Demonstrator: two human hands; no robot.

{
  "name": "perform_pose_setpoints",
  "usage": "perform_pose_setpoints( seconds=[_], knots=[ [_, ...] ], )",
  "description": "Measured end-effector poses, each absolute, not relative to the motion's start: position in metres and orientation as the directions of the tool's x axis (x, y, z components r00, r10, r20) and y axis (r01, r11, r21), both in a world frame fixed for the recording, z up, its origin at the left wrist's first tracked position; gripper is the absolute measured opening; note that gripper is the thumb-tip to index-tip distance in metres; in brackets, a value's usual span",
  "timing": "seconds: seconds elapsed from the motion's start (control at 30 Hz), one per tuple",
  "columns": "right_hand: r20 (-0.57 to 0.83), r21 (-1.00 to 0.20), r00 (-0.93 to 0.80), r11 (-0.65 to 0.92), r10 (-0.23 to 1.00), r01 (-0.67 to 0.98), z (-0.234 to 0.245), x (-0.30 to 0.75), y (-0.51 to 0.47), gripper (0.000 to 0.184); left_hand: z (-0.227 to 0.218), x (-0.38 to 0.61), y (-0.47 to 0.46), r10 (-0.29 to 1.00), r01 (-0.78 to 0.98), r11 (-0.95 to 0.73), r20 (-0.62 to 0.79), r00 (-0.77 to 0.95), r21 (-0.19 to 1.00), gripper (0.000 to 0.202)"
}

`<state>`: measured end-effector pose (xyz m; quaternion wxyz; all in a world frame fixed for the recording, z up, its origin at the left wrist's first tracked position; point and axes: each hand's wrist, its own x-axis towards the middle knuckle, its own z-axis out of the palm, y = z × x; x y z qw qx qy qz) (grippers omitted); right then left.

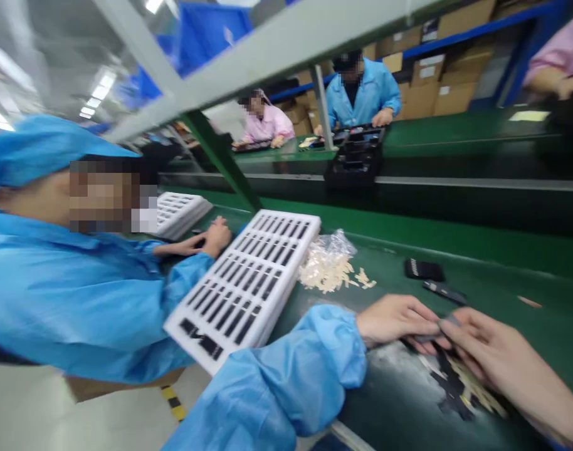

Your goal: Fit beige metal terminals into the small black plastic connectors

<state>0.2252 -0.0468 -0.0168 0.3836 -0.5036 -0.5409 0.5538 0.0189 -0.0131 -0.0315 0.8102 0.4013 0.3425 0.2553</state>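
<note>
My left hand [398, 319], in a blue sleeve, pinches one end of a small dark grey flat piece [427, 338]. From the other side my right hand [496, 344] grips the same piece with thumb and fingers, partly hiding it. What kind of part it is cannot be made out. Below the hands lies a heap of black pieces [451, 388] and cream-coloured pieces [479, 391], somewhat blurred. Just beyond, a black ridged block [424, 270] and a dark narrow bar [444, 292] rest on the green bench [512, 266].
Left of my arm, stacked white foam trays [244, 275] hold rows of dark strips. Beside them a clear plastic bag [336, 244] spills small cream pieces [331, 275]. A co-worker in blue [79, 288] sits close on my left. A slanted green post [225, 156] rises behind the trays.
</note>
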Motion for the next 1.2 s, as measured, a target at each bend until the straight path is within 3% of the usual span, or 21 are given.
perform_pose_setpoints(
  seconds=[0.03, 0.1, 0.2, 0.27, 0.33, 0.4, 0.5, 0.6, 0.7, 0.83, 0.97, 1.07, 1.13, 1.2],
  knots=[
    [-0.256, -0.963, -0.208, -0.229, 0.944, 0.144, -0.006, 0.226, -0.048, 0.027, -0.025, 0.018, -0.016, 0.700, -0.127, 0.544, -0.366, 0.613, 0.829, 0.064],
    [-0.326, -0.945, -0.139, -0.324, 0.935, 0.038, 0.011, 0.228, -0.046, 0.035, -0.016, 0.016, -0.018, 0.733, -0.139, 0.524, -0.362, 0.576, 0.840, 0.062],
    [-0.220, -0.948, 0.199, -0.161, 0.955, -0.274, 0.017, 0.232, -0.038, 0.042, -0.011, 0.015, -0.015, 0.776, -0.158, 0.478, -0.332, 0.536, 0.864, 0.057],
    [-0.211, -0.950, 0.304, -0.122, 0.929, -0.288, 0.011, 0.234, -0.034, 0.043, -0.009, 0.015, -0.015, 0.782, -0.150, 0.460, -0.320, 0.534, 0.875, 0.053],
    [-0.176, -0.984, 0.324, -0.154, 0.930, -0.092, 0.002, 0.234, -0.031, 0.044, -0.008, 0.017, -0.016, 0.783, -0.140, 0.455, -0.320, 0.533, 0.880, 0.048],
    [0.029, -0.952, 0.321, -0.071, 0.947, 0.296, -0.008, 0.234, -0.029, 0.038, -0.006, 0.018, -0.017, 0.789, -0.136, 0.454, -0.326, 0.521, 0.881, 0.044],
    [0.374, -0.602, 0.037, 0.213, 0.927, 0.770, -0.020, 0.236, -0.025, 0.029, -0.005, 0.020, -0.018, 0.795, -0.135, 0.455, -0.333, 0.507, 0.880, 0.042],
    [0.424, -0.290, -0.224, 0.366, 0.877, 0.884, -0.025, 0.240, -0.023, 0.029, -0.006, 0.020, -0.018, 0.799, -0.140, 0.450, -0.328, 0.505, 0.882, 0.043],
    [0.448, -0.150, -0.279, 0.380, 0.849, 0.913, -0.025, 0.243, -0.024, 0.029, -0.006, 0.020, -0.016, 0.809, -0.149, 0.444, -0.324, 0.491, 0.884, 0.042],
    [0.481, -0.189, -0.244, 0.371, 0.842, 0.909, -0.026, 0.248, -0.023, 0.027, -0.008, 0.019, -0.013, 0.841, -0.149, 0.400, -0.298, 0.451, 0.905, 0.037],
    [0.459, -0.332, -0.214, 0.390, 0.862, 0.859, -0.023, 0.252, -0.025, 0.025, -0.009, 0.018, -0.011, 0.889, -0.123, 0.313, -0.245, 0.386, 0.942, 0.030],
    [0.476, -0.483, -0.096, 0.350, 0.874, 0.803, -0.013, 0.250, -0.032, 0.024, -0.010, 0.018, -0.011, 0.931, -0.089, 0.207, -0.168, 0.325, 0.974, 0.025],
    [0.420, -0.590, -0.054, 0.318, 0.906, 0.743, -0.004, 0.245, -0.037, 0.022, -0.012, 0.018, -0.012, 0.959, -0.046, 0.082, -0.066, 0.277, 0.996, 0.026],
    [0.296, -0.665, -0.166, 0.328, 0.941, 0.670, 0.002, 0.240, -0.041, 0.021, -0.013, 0.016, -0.013, 0.954, 0.003, -0.017, 0.015, 0.300, 1.000, 0.038]
  ],
)
